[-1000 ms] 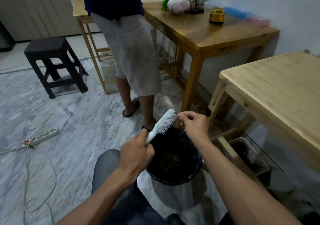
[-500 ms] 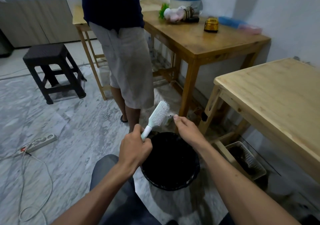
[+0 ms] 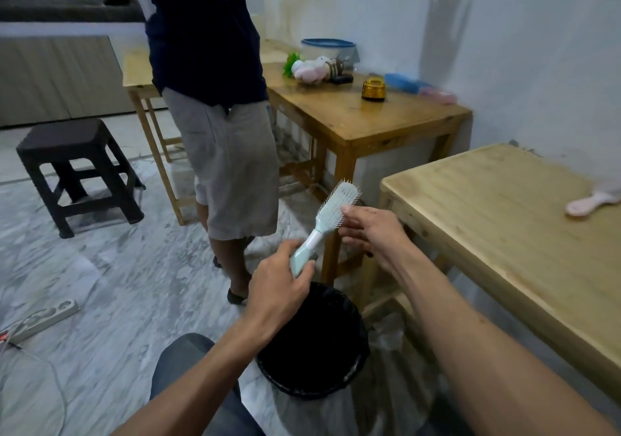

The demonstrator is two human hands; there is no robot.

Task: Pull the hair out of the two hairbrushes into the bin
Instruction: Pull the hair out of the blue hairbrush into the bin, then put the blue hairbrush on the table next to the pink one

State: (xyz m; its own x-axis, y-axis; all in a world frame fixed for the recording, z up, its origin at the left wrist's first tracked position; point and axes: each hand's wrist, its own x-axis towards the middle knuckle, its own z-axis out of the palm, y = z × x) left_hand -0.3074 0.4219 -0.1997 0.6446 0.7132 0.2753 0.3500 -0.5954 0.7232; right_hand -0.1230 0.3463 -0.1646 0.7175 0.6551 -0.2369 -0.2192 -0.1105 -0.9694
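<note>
The mint brush (image 3: 336, 207) is gripped by the left hand (image 3: 279, 284) above the bin (image 3: 312, 345), its bristles touched by loosely spread right fingers (image 3: 349, 210); a pinch seems due, then the pink brush (image 3: 594, 200) at three o'clock.

- A home's living space: marble-patterned floor (image 3: 111, 277), plain white wall (image 3: 537, 49).
- Wooden table (image 3: 353, 116) carrying a plush toy (image 3: 311, 69); dark plastic stool (image 3: 77, 170); power strip (image 3: 43, 318) on the floor.

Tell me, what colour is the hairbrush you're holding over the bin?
The plastic hairbrush is pale mint green with a white neck, seen best in the head view.
</note>
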